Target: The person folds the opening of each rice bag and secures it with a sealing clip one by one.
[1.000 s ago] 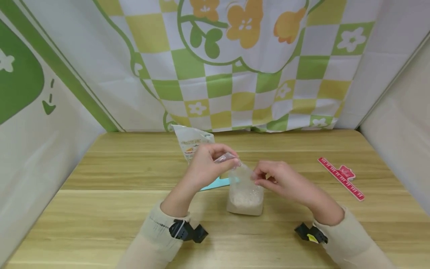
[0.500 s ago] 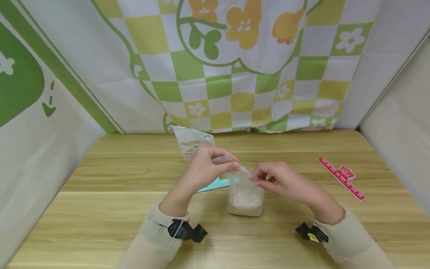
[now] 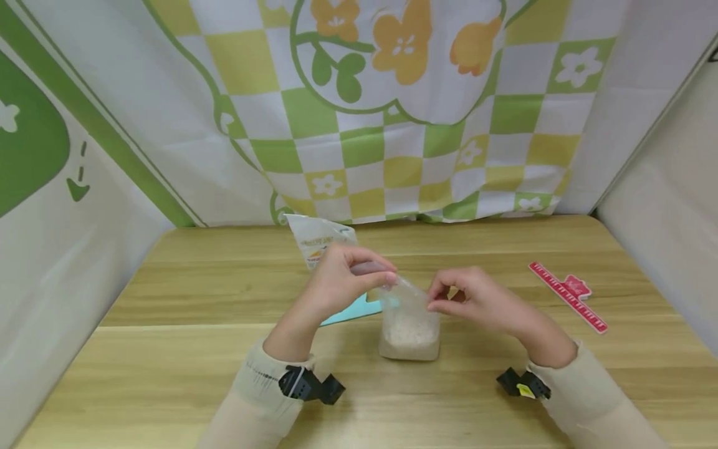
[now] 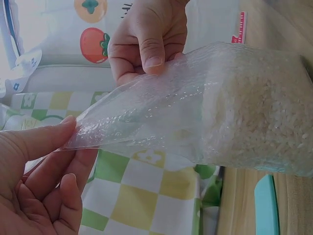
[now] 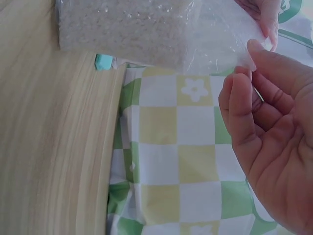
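Note:
A clear plastic bag of rice (image 3: pixel 409 337) stands upright on the wooden table, its lower part filled with white grains and its upper part loose film. My left hand (image 3: pixel 344 277) pinches the top of the film between thumb and fingers. At the bag's right edge, my right hand (image 3: pixel 473 299) pinches the film, lower down than the left. The right wrist view shows the film corner between thumb and fingertips of the right hand (image 5: pixel 274 107). Stray grains cling inside the stretched film (image 4: pixel 146 112) in the left wrist view.
Behind the bag lies a teal bag clip (image 3: pixel 356 310), partly hidden by the left hand. A pink clip (image 3: pixel 569 296) lies to the right on the table (image 3: pixel 168 374). A white printed bag (image 3: pixel 316 234) stands at the back, before a checked cloth (image 3: pixel 404 168).
The film corner that stuck up above the left fingers has come down. Both hands keep their pinch on the bag, with only small shifts. The view has tilted slightly.

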Demonstrator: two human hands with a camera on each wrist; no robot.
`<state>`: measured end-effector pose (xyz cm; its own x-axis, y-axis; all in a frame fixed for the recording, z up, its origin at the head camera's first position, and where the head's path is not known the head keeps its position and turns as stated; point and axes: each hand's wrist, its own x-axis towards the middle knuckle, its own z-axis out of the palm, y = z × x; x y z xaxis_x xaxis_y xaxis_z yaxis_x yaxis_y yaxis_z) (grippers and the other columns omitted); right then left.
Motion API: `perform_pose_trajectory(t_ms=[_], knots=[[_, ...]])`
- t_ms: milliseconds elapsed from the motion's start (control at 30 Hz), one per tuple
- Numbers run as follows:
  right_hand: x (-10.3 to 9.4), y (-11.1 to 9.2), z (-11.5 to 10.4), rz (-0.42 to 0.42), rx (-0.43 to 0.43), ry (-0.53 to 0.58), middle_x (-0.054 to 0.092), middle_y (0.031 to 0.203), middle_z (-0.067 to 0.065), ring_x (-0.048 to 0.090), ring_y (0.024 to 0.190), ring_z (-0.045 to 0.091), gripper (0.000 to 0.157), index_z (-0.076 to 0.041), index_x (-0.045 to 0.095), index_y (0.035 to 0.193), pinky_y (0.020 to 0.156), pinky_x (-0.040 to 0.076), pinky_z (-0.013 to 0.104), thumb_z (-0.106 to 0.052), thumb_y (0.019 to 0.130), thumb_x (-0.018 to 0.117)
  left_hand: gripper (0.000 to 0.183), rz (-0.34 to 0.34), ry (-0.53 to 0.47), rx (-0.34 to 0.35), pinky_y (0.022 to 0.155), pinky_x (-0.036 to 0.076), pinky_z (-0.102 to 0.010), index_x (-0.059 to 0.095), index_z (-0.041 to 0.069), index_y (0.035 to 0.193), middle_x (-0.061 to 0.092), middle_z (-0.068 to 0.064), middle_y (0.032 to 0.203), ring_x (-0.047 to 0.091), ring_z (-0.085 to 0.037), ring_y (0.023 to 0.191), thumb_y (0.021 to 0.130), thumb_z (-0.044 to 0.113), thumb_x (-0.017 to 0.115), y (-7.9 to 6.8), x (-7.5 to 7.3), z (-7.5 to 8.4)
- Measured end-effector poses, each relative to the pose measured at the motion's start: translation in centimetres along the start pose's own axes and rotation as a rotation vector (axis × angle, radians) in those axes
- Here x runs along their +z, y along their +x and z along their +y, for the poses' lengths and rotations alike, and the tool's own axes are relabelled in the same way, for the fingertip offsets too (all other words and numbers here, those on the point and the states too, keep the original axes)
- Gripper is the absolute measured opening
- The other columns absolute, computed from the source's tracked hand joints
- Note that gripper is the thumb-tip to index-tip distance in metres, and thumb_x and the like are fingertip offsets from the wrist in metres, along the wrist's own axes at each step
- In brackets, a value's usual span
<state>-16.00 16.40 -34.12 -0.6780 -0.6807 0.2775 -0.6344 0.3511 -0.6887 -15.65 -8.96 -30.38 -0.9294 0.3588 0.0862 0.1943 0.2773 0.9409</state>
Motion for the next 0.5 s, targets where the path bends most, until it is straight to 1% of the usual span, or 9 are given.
perform_pose_trajectory(t_ms=[167,333,500], knots=[[-0.12,-0.09,-0.01,0.002,-0.008,0.001,0.069,0.082,-0.003,0.060,0.078,-0.001,0.008,-0.011,0.069,0.086,0.062,0.055,0.024,-0.004,0.088,0.073,0.013,-0.008,0.009,-0.014,0.067,0.050,-0.025,0.079,0.005,0.095,0.078,-0.009,0.094,0.074,-0.012,0.085,0.086,0.014,0.078,0.05,-0.03,-0.13],[-0.30,-0.12,-0.23,0.002,0.006,-0.018,0.069,0.084,-0.004,0.061,0.079,0.000,0.009,-0.012,0.069,0.087,0.064,0.056,0.024,-0.004,0.087,0.074,0.012,-0.005,0.031,-0.012,0.068,0.051,-0.026,0.079,0.007,0.094,0.078,-0.008,0.093,0.073,-0.011,0.082,0.086,0.015,0.078,0.10,-0.04,-0.01],[-0.54,-0.27,-0.09,0.010,-0.025,-0.048,0.068,0.084,-0.005,0.060,0.079,0.000,0.013,-0.013,0.069,0.089,0.066,0.057,0.025,-0.003,0.084,0.077,0.011,0.004,0.037,-0.013,0.067,0.050,-0.026,0.079,0.007,0.094,0.078,-0.008,0.094,0.071,-0.009,0.080,0.086,0.015,0.078,-0.08,-0.10,-0.04]])
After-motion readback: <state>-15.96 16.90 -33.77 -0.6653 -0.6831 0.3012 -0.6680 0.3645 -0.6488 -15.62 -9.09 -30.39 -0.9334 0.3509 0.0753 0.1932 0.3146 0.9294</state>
